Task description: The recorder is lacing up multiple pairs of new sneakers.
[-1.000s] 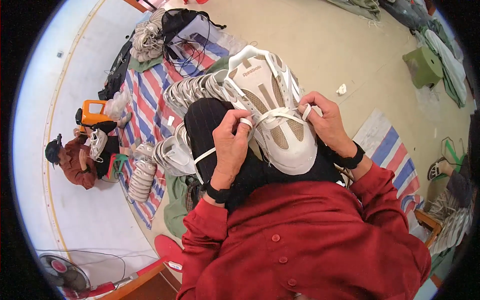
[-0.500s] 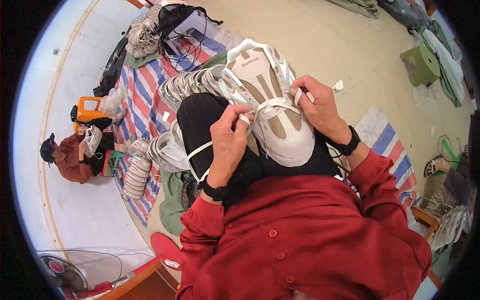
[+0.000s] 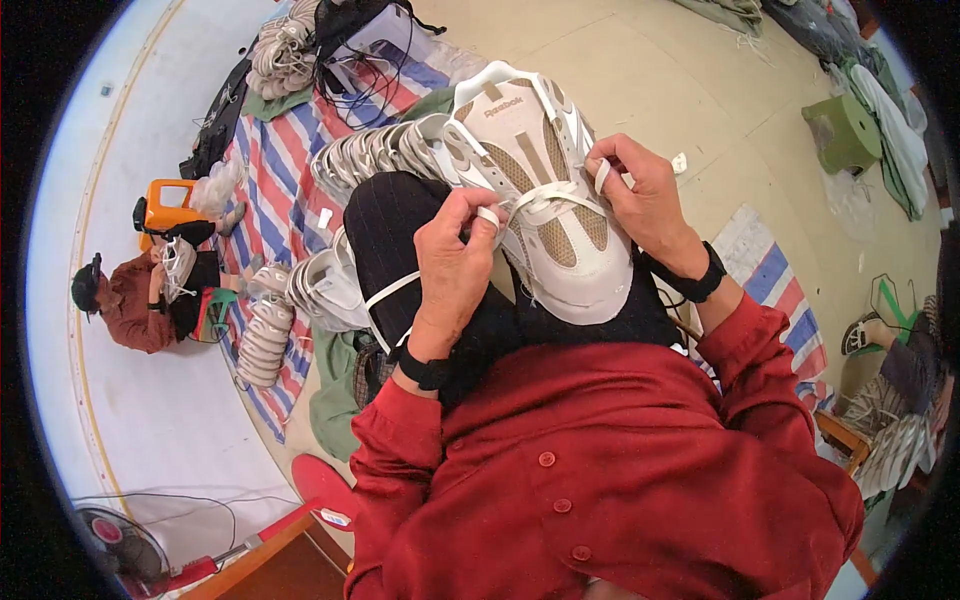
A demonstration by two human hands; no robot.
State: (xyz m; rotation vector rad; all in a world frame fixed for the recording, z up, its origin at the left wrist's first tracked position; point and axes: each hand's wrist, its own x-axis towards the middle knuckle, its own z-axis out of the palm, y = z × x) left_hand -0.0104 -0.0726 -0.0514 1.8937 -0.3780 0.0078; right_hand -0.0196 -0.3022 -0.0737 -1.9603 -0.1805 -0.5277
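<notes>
A white and beige shoe upper point(image 3: 578, 282) rests on my black-trousered lap, its toe pointing toward me. White shoelace point(image 3: 548, 203) crosses the lowest part of its lacing area. At the upper's left edge, my left hand point(image 3: 456, 262) is closed, pinching one part of the lace, and a loose length hangs over my left thigh. My right hand point(image 3: 645, 196) is closed too, with thumb and fingers gripping the lace at the right edge. The grip points are partly hidden by my fingers.
Nested shoe uppers point(image 3: 375, 152) lie beyond my left knee, and another stack point(image 3: 265, 335) sits on the striped sheet point(image 3: 285, 165). A person point(image 3: 135, 300) handles an upper at far left. A green stool point(image 3: 842, 134) stands at right, a fan point(image 3: 115, 540) lower left.
My view has shifted slightly. My right hand has tilted a little at the right edge; both hands keep hold of the lace.
</notes>
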